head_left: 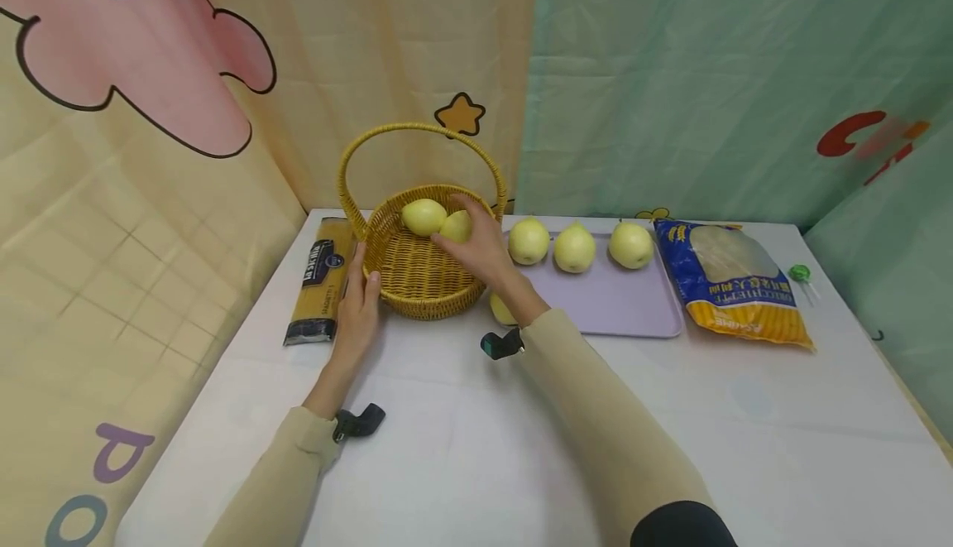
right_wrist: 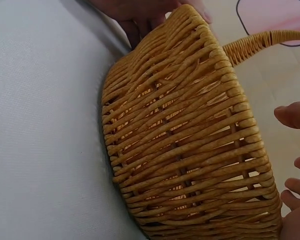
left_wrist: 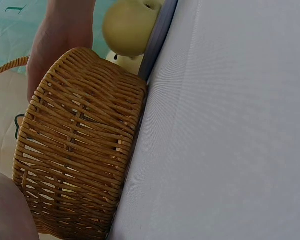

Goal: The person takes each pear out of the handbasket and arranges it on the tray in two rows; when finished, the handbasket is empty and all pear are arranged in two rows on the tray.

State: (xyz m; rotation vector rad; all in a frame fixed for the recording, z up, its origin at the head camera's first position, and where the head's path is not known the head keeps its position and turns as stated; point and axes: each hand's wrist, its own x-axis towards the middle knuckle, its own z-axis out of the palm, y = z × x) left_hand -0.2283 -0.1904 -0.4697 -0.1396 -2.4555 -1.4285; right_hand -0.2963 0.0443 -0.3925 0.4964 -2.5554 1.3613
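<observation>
A woven wicker basket [head_left: 428, 303] with a tall hoop handle stands at the back of the table. My left hand [head_left: 359, 307] holds its left side, thumb at the front of the wall; the right wrist view shows this hand [right_wrist: 140, 10] close against the rim. Inside the basket lie a pale yellow pear [head_left: 423, 217] and a second pear [head_left: 456, 227]. My right hand [head_left: 482, 247] reaches over the right rim, thumb and fingers spread about the second pear. In the right wrist view these fingers [right_wrist: 297, 187] stand apart from the thumb, with no fruit visible between them.
Right of the basket, a lavender tray [head_left: 625, 307] bears several pears [head_left: 575, 247]; one pear [head_left: 502, 309] is partly hidden by my right arm. A spaghetti pack [head_left: 322, 282] lies left. Farther right are a blue-and-yellow pasta bag [head_left: 733, 282] and a green lollipop [head_left: 800, 272].
</observation>
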